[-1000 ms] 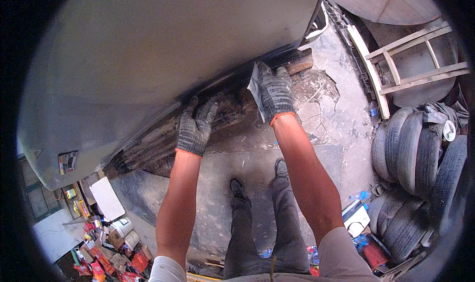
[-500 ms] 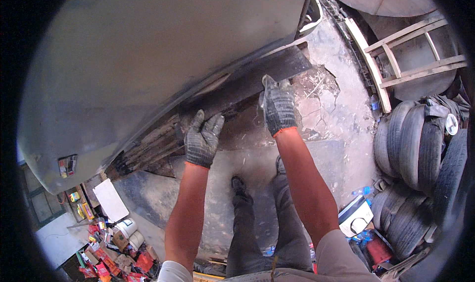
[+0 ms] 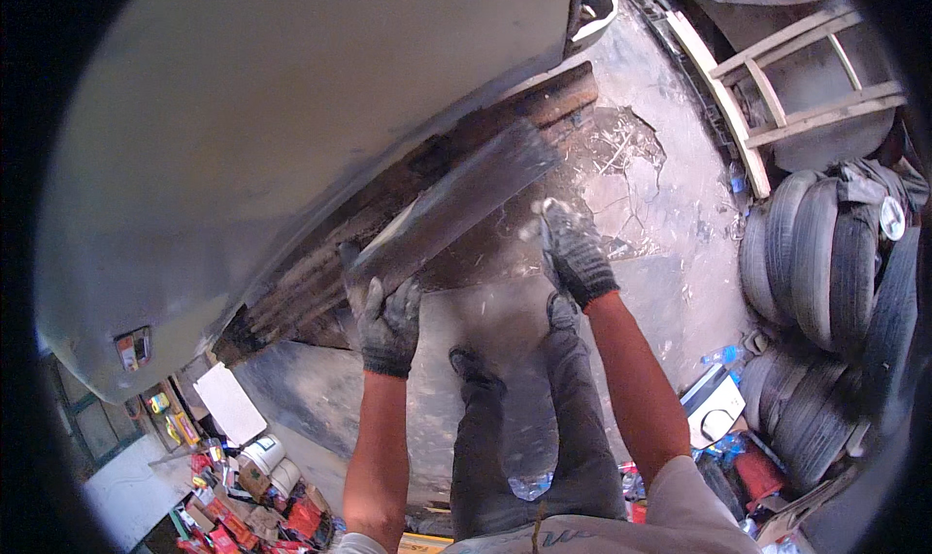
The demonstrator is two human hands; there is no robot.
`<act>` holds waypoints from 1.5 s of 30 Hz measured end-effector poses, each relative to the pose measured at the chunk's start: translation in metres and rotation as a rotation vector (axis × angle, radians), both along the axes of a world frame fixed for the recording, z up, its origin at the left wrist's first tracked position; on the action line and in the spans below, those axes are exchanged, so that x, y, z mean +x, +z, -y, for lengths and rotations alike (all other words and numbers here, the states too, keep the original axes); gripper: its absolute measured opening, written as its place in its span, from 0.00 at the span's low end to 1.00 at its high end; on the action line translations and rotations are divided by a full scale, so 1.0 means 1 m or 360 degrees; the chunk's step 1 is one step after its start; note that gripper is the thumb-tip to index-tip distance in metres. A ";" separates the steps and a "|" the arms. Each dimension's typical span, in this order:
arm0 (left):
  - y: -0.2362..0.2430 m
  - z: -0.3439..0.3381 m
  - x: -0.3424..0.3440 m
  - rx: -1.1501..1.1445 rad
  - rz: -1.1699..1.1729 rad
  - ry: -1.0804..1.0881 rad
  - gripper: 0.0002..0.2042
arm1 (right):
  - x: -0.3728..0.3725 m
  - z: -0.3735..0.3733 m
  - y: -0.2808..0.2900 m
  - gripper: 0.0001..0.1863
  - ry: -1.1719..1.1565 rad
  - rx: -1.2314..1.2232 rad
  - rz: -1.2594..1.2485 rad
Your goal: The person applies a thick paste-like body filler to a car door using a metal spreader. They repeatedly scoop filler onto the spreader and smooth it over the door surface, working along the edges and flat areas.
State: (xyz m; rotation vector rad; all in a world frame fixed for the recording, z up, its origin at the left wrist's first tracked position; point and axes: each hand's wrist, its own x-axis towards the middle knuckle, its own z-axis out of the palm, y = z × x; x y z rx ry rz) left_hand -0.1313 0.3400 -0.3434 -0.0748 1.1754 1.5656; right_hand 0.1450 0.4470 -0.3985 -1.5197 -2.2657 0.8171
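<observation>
A long, dark, bent sheet-metal panel [image 3: 456, 200] slants outward from the rusty sill [image 3: 301, 277] along the bottom of a dull vehicle body [image 3: 320, 78]. My left hand [image 3: 388, 326], in a dark knit glove, has its thumb and fingers at the panel's near left end, apparently gripping it. The contact is partly hidden. Off the panel's lower edge, toward the right, is my gloved right hand [image 3: 578, 248]. Its fingertips are pale and blurred, with a gap between them and the metal, so their closure cannot be made out.
Old tyres [image 3: 815, 263] are stacked on the right below a wooden frame [image 3: 806, 78]. Cracked ground with debris [image 3: 626, 156] lies beyond my right hand. Boxes and scraps [image 3: 248, 505] crowd the lower left, near a white board [image 3: 230, 403]. My shoes [image 3: 466, 363] stand on a flat grey sheet [image 3: 306, 389].
The panel has come down and away from the vehicle, exposing more rusty sill. My left hand has moved down with its left end. My right hand has moved down and right.
</observation>
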 end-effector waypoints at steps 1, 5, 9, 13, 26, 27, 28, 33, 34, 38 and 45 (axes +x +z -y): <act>0.003 0.012 -0.006 0.0115 -0.0081 -0.0039 0.16 | 0.006 0.008 -0.004 0.27 -0.0016 -0.0015 0.0053; 0.014 0.062 -0.045 -0.0096 -0.0232 0.0111 0.17 | 0.031 0.036 -0.024 0.24 -0.0117 -0.0222 0.0388; 0.021 0.109 -0.094 -0.0144 -0.0259 0.0072 0.19 | 0.020 0.043 -0.022 0.20 -0.0478 -0.0318 0.0215; 0.039 0.151 -0.144 -0.0132 -0.0367 -0.0138 0.20 | -0.028 0.028 0.006 0.20 -0.1233 -0.0427 -0.0955; 0.115 0.220 -0.210 -0.0615 -0.0693 -0.0095 0.21 | -0.212 -0.050 0.010 0.10 -0.2057 -0.0006 -0.1936; 0.117 0.220 -0.212 -0.0528 -0.0658 -0.0158 0.21 | -0.214 -0.053 0.011 0.11 -0.1991 0.0127 -0.1914; 0.118 0.221 -0.214 -0.0526 -0.0672 -0.0144 0.22 | -0.216 -0.055 0.012 0.12 -0.1936 0.0122 -0.1928; 0.117 0.223 -0.223 -0.0566 -0.0641 -0.0118 0.23 | -0.216 -0.051 0.015 0.13 -0.1782 0.0053 -0.1748; 0.117 0.223 -0.224 -0.0553 -0.0643 -0.0146 0.23 | -0.217 -0.044 0.013 0.14 -0.1684 -0.0011 -0.1669; 0.115 0.224 -0.225 -0.0564 -0.0641 -0.0152 0.23 | -0.233 -0.036 0.002 0.13 -0.1493 -0.0042 -0.1723; 0.111 0.226 -0.239 -0.0534 -0.0713 -0.0175 0.23 | -0.268 -0.019 -0.018 0.16 -0.1090 -0.0059 -0.1456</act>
